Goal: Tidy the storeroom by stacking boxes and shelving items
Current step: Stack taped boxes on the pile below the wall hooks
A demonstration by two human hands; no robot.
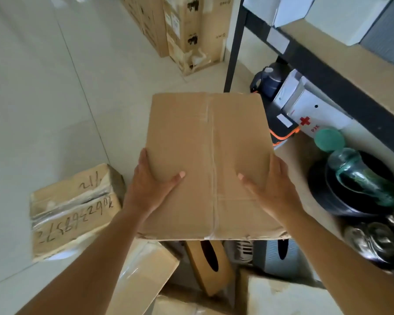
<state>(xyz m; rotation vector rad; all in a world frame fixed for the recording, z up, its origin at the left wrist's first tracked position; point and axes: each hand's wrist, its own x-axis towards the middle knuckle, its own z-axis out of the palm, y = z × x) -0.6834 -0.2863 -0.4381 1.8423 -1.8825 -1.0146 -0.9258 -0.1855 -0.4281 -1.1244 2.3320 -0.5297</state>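
We look down on a pale tiled floor (43,98) in a narrow storeroom. At the far wall stand tall brown cartons (191,30) with black print. Along the right runs a shelf unit (328,80) with a black metal frame and light boards.

In the middle, lifted clear of the floor, is a taped cardboard box (209,164). The left hand (150,187) grips its left edge and the right hand (273,189) grips its right edge. Each thumb lies on the top face, and the fingers go down the sides out of our sight. The box hangs just beside the corner post of the shelf unit.

On the floor to the left lies a battered scribbled box (75,210) with handwritten numbers and shiny tape. Below the held box we see more cartons (146,269), partly covered by it and by the forearms. We cannot tell how they lie on one another.

On the lower shelf we make out a white first-aid case (314,114) with a red cross and a black case (282,130) with orange trim. There is also a glass bottle (355,169) with a green cap, tilted in front of a black bowl (341,201). The shiny things at the right edge are blurred and we cannot name them. White boxes (341,17) on the upper shelf are cut off by the frame's top edge.
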